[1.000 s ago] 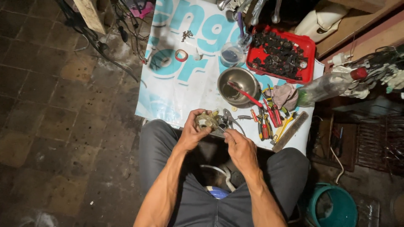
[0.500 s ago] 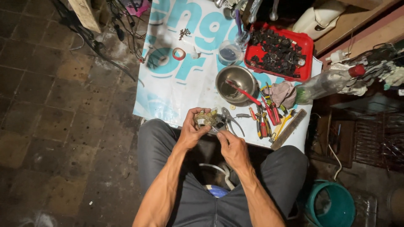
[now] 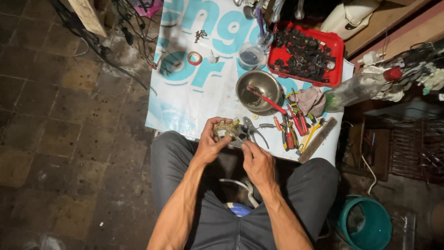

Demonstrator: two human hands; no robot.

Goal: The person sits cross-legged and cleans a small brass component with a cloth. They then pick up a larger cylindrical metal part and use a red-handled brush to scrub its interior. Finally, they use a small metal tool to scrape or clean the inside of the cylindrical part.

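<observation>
My left hand (image 3: pixel 212 141) grips a small yellowish mechanical part (image 3: pixel 226 129) above my lap, at the near edge of a white and blue printed sheet (image 3: pixel 194 88) spread on the floor. My right hand (image 3: pixel 257 161) sits just right of it, fingers pinched at the part's lower side; what it pinches is too small to tell. Grey pliers (image 3: pixel 253 130) lie on the sheet right behind the part. I sit with my knees apart in grey trousers.
A metal bowl (image 3: pixel 257 88) with a red-handled brush, a red tray (image 3: pixel 309 56) of black parts, a clear cup (image 3: pixel 250 56), a tape roll (image 3: pixel 194 58), several red and yellow hand tools (image 3: pixel 296 129), a rag and a plastic bottle (image 3: pixel 360 88) lie around. A teal bucket (image 3: pixel 365 227) stands at right.
My right hand has drawn in closer to the part held by my left hand. The view shifted slightly; the things on the sheet have not moved.
</observation>
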